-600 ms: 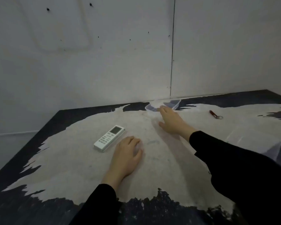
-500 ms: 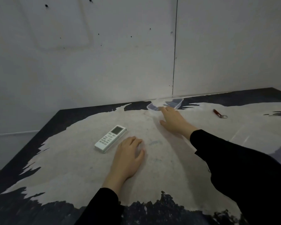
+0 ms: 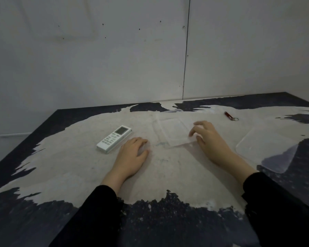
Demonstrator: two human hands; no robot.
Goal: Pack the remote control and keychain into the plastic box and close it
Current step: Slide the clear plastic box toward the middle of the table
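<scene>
Beside the plastic box (image 3: pixel 172 131), my right hand (image 3: pixel 208 141) grasps its near corner. Left of the box, my left hand (image 3: pixel 132 155) lies released by the remote control (image 3: pixel 114 138).

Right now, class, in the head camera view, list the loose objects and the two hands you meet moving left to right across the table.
remote control → left hand → plastic box → right hand → keychain → lid
</scene>
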